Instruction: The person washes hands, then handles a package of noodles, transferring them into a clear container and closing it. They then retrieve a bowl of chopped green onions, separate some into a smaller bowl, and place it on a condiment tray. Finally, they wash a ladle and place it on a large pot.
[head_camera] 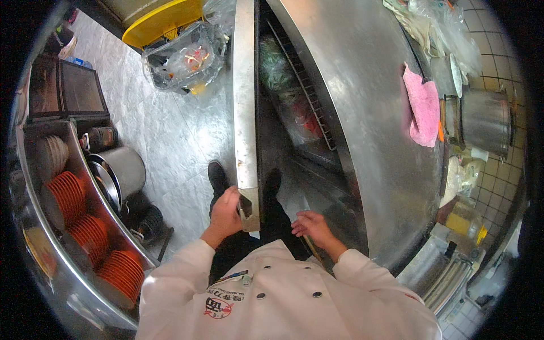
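Note:
My left hand (pixel 226 215) grips the near end of a metal refrigerator door (pixel 246 127), at a dark recess in its edge. The door stands ajar below a stainless steel counter (pixel 361 106). To the right of it, my right hand (pixel 312 228) hovers before the opening with fingers loosely apart and holds nothing. Inside the cabinet a wire shelf (pixel 312 100) shows. Near it lie a clear plastic bag of something green (pixel 274 63) and a plastic-wrapped container with something red in it (pixel 306 121). The cabinet's deeper part is in shadow.
Orange plates (pixel 66 197) stand stacked on a metal shelf at left, near a large steel pot (pixel 125 172). A bagged bin (pixel 187 55) is on the floor beyond the door. A pink cloth (pixel 420 106) lies on the counter, with a steel stockpot (pixel 484 121) behind it.

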The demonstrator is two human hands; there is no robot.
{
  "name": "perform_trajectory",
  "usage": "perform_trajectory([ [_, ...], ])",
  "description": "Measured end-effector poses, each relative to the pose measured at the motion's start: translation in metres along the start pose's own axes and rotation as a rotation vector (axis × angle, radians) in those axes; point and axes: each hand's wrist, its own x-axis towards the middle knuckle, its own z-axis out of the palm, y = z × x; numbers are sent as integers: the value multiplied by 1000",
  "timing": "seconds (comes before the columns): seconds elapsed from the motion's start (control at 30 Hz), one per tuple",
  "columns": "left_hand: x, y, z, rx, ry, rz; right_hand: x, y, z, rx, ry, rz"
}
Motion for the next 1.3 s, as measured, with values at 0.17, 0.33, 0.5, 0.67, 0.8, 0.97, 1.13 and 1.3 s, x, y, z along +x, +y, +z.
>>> perform_trajectory([
  [0.17,3,4,9,-132,30,2,-19,-6,-1,-54,-13,7],
  [0.33,25,26,68,109,-208,-129,-33,-3,-6,-20,13,36],
  [0.5,78,72,119,-28,-287,82,-46,-12,-7,-96,-49,-59],
  [0.67,87,91,94,-90,-292,140,-58,-39,5,-95,-74,-186],
  [0.8,58,71,13,-39,-308,-99,-64,-83,38,25,-139,-410],
  [0.97,-10,88,-73,-778,-153,-179,-71,-152,126,295,-564,-684],
  [1.13,-51,108,-133,-872,5,-191,-96,-170,235,122,-742,-734],
  [1.3,-98,112,-147,-705,708,-173,-114,-157,305,94,-1037,-553],
])
